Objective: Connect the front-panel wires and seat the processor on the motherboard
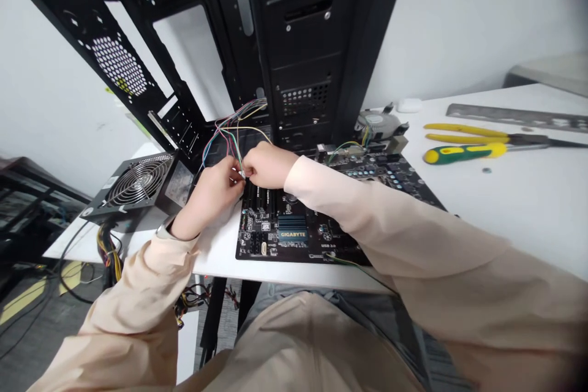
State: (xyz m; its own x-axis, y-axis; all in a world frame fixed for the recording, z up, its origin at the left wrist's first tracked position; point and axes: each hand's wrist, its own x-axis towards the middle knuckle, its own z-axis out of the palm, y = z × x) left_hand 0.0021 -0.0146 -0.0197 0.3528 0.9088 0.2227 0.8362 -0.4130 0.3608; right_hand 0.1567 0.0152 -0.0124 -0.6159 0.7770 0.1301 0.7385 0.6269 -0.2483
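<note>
My left hand (219,188) and my right hand (269,165) meet at the left edge of a black Gigabyte motherboard (316,251). Both are closed, fingertips pinched around the end of a thin cable (237,150), where a small pale connector shows between them. Coloured wires (225,128) run from there back into the upright black computer case (305,61). Much of the board lies under my right forearm. A blue heatsink (293,230) sits near the board's front edge. My fingers hide most of the connector and whatever it touches.
Left of my hands stands a power supply (138,187), its cables (108,251) hanging off the table edge. A CPU cooler (379,124) is behind the board. On the right lie yellow-handled pliers (478,133), a green-yellow screwdriver (463,152) and a metal ruler (519,116).
</note>
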